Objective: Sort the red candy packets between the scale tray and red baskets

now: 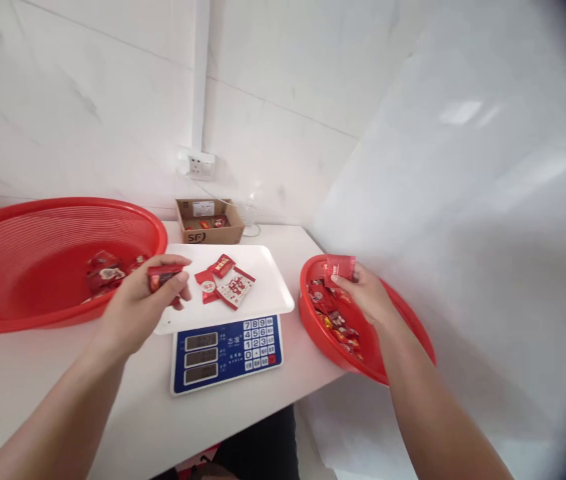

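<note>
My left hand (150, 293) is closed around a small red packet (163, 275), between the large red basket and the scale's tray. Over the right-hand red basket (307, 313), my right hand (365, 290) pinches another red packet (341, 267) by its edge. The white tray (270, 293) of the scale carries a few packets, among them a white and red one (235, 287) and a red one (222, 265). Several more packets (333, 313) lie inside the right basket. Printing on the held packets is too small to read.
A large red basket (63, 208) at the left holds some packets (105, 273). Below the tray is the scale's blue keypad panel (230, 353). A cardboard box (217, 233) stands at the back, under a wall socket (200, 165). A pale wall surface rises at the right.
</note>
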Tool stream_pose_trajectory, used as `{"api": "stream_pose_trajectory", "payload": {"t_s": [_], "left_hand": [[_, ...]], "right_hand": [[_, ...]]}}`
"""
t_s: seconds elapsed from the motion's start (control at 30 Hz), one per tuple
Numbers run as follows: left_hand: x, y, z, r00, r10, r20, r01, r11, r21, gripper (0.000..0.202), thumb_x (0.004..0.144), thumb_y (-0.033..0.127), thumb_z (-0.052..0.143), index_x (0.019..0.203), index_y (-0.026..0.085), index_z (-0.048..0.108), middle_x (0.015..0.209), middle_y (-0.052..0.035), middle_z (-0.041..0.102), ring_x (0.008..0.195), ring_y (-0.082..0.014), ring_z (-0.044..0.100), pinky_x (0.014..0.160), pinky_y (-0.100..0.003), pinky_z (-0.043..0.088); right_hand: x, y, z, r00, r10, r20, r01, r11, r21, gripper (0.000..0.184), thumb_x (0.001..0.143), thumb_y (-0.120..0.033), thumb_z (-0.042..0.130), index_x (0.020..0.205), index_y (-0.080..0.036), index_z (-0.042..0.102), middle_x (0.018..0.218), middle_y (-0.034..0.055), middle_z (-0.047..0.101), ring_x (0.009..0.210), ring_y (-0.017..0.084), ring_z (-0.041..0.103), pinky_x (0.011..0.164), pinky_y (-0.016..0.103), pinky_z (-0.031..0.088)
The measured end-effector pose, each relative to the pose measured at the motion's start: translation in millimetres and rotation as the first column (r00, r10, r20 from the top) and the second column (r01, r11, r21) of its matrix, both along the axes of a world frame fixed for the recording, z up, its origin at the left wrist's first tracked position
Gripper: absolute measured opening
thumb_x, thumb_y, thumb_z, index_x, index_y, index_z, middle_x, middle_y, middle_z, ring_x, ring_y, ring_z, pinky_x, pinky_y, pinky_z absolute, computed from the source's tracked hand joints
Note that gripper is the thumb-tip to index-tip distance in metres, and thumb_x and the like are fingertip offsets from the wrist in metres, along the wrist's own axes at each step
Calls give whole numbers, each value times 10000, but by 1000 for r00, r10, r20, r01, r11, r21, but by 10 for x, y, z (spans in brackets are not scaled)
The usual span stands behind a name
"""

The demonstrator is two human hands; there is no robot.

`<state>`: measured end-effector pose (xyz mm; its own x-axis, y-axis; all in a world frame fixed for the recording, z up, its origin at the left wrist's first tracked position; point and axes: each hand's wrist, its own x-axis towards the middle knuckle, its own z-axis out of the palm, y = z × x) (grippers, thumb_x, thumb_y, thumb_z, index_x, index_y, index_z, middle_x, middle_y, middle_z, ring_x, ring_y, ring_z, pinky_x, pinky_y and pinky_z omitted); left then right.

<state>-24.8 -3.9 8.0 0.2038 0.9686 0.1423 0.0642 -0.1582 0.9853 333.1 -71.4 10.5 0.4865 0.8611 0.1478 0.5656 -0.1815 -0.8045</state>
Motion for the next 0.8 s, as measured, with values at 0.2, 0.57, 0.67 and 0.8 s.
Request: {"api": "stream_pose_trajectory", "payload": {"t_s": [0.2, 0.57, 0.67, 0.8], "left_hand": [[297, -180, -200, 978, -134, 159, 159, 974, -161, 400, 742, 426, 657, 1065, 200, 590, 870, -45, 650, 794, -200, 631, 619, -332, 558], [95, -217, -290, 993, 0, 121, 29, 971, -237, 301, 743, 422, 662, 901, 173, 603, 698, 12, 587, 617, -127, 554, 574, -252, 496], [20, -165, -269, 989, 58, -134, -75, 989, -129, 333, 742, 445, 644, 970, 209, 588, 715, 10, 611, 626, -158, 572, 557, -268, 488], [13, -96, -258, 896, 119, -428, -102, 993, 61, 334, 773, 485, 589, 1002, 241, 591, 690, 7, 640, 652, -193, 595, 584, -283, 449]], "right_hand": [[-1193, 113, -190, 751, 454, -480, -425, 888, 174, 339, 688, -287, 704, 1011, -223, 627, 906, 25, 694, 727, 163, 606, 580, 262, 462], [-1642, 233, -472, 612, 566, -553, -499, 818, 286, 268, 792, -360, 629, 1044, -269, 636, 1061, 30, 661, 942, 201, 623, 760, 347, 528], [-1553, 198, -479, 755, 557, -347, -459, 826, 326, 161, 791, -277, 624, 929, -294, 706, 1088, 21, 637, 1074, 209, 575, 946, 393, 455], [-1455, 166, -524, 851, 495, -176, -394, 823, 409, 273, 818, -159, 532, 863, -334, 737, 1242, -5, 561, 1164, 192, 526, 1006, 377, 417]]}}
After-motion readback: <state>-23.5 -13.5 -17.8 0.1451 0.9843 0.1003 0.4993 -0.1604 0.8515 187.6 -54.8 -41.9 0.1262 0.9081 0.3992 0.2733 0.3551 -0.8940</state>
